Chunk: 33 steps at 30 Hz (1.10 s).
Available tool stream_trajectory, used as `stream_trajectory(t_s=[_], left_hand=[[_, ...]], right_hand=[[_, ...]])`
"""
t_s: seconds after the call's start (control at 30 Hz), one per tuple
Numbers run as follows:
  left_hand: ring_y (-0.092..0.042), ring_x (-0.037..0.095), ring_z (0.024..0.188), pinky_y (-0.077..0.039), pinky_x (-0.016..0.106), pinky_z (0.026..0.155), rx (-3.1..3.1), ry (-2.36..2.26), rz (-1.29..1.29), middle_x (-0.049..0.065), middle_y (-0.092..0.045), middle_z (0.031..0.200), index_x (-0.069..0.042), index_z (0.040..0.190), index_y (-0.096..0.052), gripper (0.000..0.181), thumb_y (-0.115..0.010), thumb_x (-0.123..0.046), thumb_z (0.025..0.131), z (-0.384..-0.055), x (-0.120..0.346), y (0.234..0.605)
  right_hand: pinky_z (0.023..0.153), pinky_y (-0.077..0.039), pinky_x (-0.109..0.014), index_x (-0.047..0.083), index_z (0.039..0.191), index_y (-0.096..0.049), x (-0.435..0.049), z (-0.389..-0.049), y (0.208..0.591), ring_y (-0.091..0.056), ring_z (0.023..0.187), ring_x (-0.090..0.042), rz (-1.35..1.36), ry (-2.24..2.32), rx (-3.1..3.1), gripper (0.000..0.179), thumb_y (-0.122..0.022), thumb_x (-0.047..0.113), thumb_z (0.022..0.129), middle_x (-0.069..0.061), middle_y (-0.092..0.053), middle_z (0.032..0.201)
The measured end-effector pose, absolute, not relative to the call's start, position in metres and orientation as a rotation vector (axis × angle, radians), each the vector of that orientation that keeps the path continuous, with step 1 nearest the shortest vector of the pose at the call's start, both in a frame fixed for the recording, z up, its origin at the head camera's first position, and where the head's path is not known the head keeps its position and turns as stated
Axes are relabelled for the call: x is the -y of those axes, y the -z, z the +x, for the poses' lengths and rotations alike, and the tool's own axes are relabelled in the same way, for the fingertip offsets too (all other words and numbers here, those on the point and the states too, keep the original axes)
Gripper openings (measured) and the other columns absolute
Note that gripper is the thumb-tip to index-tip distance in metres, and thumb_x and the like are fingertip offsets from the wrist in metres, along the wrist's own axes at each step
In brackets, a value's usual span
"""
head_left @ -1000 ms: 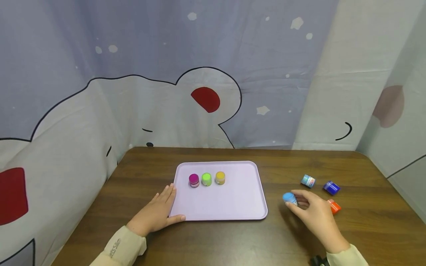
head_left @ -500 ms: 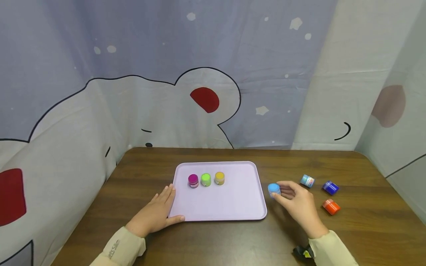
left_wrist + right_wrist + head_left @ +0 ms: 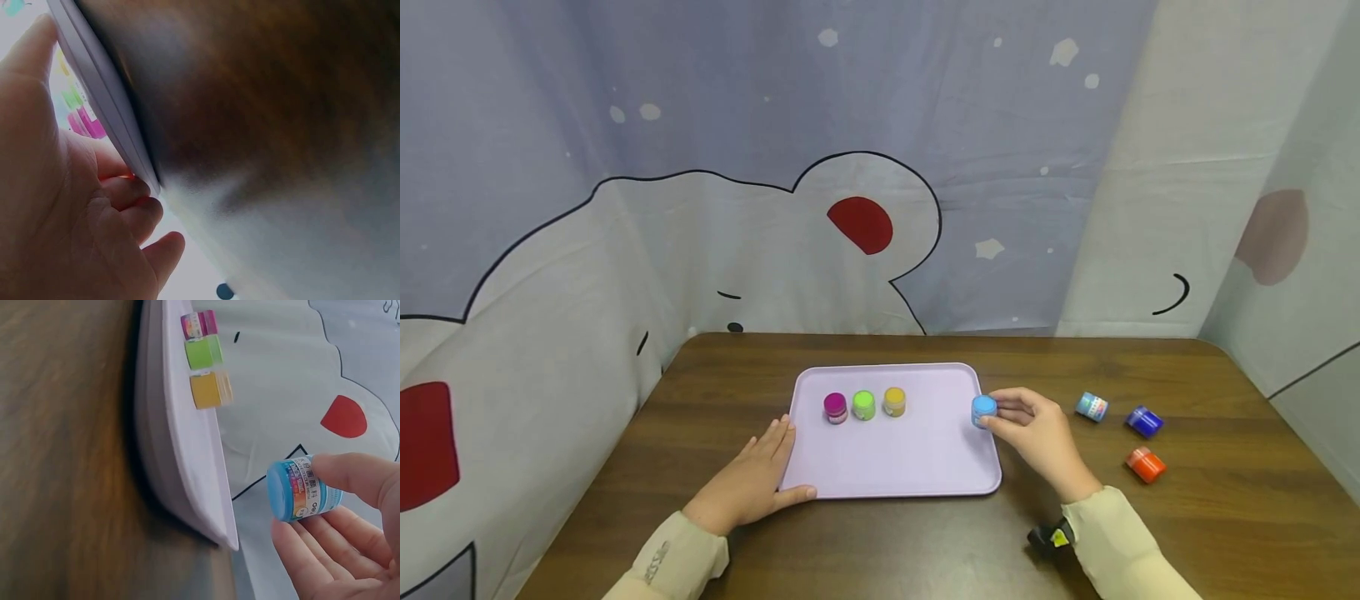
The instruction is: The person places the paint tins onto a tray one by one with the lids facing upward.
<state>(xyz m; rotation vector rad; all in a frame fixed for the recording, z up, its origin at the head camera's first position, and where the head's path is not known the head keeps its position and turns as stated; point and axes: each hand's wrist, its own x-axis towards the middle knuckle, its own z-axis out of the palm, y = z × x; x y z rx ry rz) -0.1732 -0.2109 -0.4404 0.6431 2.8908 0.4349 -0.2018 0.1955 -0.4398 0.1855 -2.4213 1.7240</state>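
Note:
My right hand (image 3: 1036,433) pinches a light blue paint jar (image 3: 983,410) between thumb and fingers, over the right rim of the lilac tray (image 3: 910,467). In the right wrist view the jar (image 3: 300,489) shows its printed label, with the thumb on one side and fingers beneath. Flat at the tray's left front corner, my left hand (image 3: 748,483) touches the rim with straight fingers. A magenta jar (image 3: 835,407), a green jar (image 3: 864,405) and a yellow jar (image 3: 894,402) stand in a row in the tray's far left part.
Right of the tray, a pale blue jar (image 3: 1092,407), a dark blue jar (image 3: 1144,422) and an orange-red jar (image 3: 1146,465) lie on their sides on the wooden table (image 3: 880,550). A printed curtain (image 3: 1000,167) hangs behind the table's far edge.
My right hand has carried the light blue jar leftward from the bare table to over the tray's right rim. The orange-red jar has come into full view. The left hand stays put.

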Motion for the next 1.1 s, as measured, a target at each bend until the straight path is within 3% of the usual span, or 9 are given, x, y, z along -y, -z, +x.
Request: stream_trajectory(t_s=[0.63,1.1], left_hand=[[-0.025,0.048,0.148,-0.026,0.064,0.116,-2.901,-0.419,0.651,0.034,-0.025,0.159,0.017,0.15,-0.03,0.101,-0.066,-0.058,0.092,-0.173,0.211,0.441],[-0.024,0.048,0.148,-0.025,0.064,0.117,-2.904,-0.428,0.645,0.034,-0.024,0.159,0.017,0.15,-0.03,0.101,-0.066,-0.057,0.092,-0.175,0.213,0.444]], right_hand=[[0.085,-0.058,-0.025,-0.002,0.116,-0.069,-0.165,-0.235,0.437,-0.072,0.104,-0.025,0.078,-1.883,2.456,0.041,-0.086,0.009,0.08,-0.018,-0.072,0.114],[0.086,-0.059,-0.032,-0.002,0.112,-0.072,-0.139,-0.255,0.439,-0.074,0.1,-0.026,0.078,-1.816,2.567,0.036,-0.086,0.007,0.08,-0.014,-0.075,0.105]])
